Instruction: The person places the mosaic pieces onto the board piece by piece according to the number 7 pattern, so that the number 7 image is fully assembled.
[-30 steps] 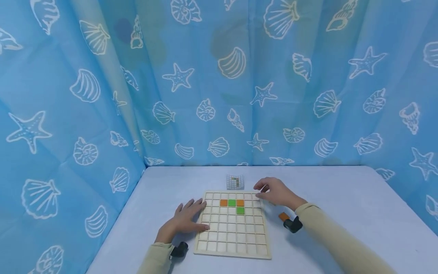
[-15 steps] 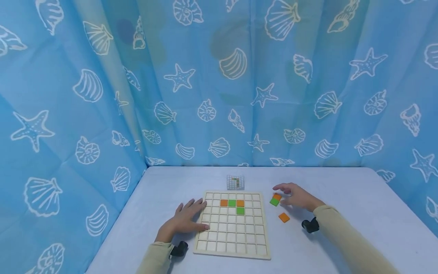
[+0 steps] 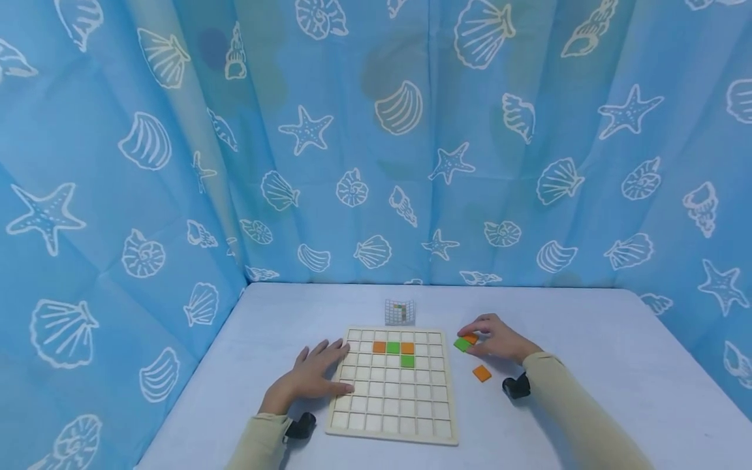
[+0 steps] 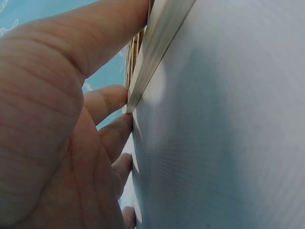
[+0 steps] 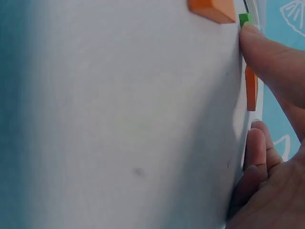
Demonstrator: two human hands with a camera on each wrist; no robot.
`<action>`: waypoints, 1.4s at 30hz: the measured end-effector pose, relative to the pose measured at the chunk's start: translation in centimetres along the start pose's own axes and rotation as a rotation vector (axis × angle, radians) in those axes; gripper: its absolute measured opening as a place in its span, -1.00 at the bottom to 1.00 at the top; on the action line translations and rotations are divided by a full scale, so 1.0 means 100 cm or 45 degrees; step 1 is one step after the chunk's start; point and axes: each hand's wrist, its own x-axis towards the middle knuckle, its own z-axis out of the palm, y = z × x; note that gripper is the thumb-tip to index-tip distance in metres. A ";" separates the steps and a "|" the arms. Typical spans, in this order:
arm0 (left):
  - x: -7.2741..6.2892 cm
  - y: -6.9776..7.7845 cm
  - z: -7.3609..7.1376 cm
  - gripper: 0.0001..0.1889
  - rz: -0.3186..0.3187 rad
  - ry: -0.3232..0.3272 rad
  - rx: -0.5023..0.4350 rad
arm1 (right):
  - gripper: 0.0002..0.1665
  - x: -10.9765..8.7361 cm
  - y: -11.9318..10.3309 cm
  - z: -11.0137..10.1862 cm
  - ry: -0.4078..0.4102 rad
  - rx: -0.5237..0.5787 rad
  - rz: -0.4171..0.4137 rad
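Observation:
A pale wooden grid board (image 3: 390,408) lies on the table. Set in its squares are two orange tiles and two green tiles, among them a green tile (image 3: 407,361) just below the row. My left hand (image 3: 308,377) rests on the board's left edge, fingers spread and thumb over the rim. To the right of the board, my right hand (image 3: 496,339) pinches a loose green tile (image 3: 461,344) between thumb and fingertips. An orange tile (image 3: 472,338) sits against it, partly under the fingers. Nearer the wrist lies another orange tile (image 3: 482,373).
Behind the board stands a small curled card (image 3: 400,313) printed with a grid and a coloured pattern. A blue shell-print curtain (image 3: 376,163) hangs beyond the white table (image 3: 587,365). Each wrist carries a black camera.
My right hand moved from the board's upper right corner out to the loose tiles, then took hold of the green one and shifted it slightly left. My left hand stays on the board.

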 end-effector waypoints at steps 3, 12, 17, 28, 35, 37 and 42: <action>0.000 -0.002 -0.001 -0.02 0.002 -0.002 0.003 | -0.62 0.000 0.000 0.001 0.010 0.010 0.011; 0.000 -0.001 0.002 -0.03 0.037 0.005 -0.012 | -0.56 0.002 0.009 -0.011 0.016 -0.036 -0.024; 0.000 0.000 0.006 -0.03 0.025 -0.005 -0.026 | -0.51 0.005 0.011 -0.016 0.013 -0.067 -0.025; 0.002 -0.001 0.000 -0.03 0.027 -0.001 -0.028 | -0.58 0.001 0.001 -0.010 0.099 -0.040 0.058; 0.002 0.001 0.004 -0.02 0.033 0.006 -0.003 | -0.67 -0.001 -0.004 -0.012 0.126 -0.173 0.044; 0.000 0.002 0.003 -0.02 0.026 0.013 -0.003 | -0.72 0.000 -0.009 -0.013 0.145 -0.212 0.016; -0.004 0.001 -0.001 -0.02 0.033 0.022 0.004 | -0.86 -0.002 -0.035 -0.014 0.260 -0.295 -0.038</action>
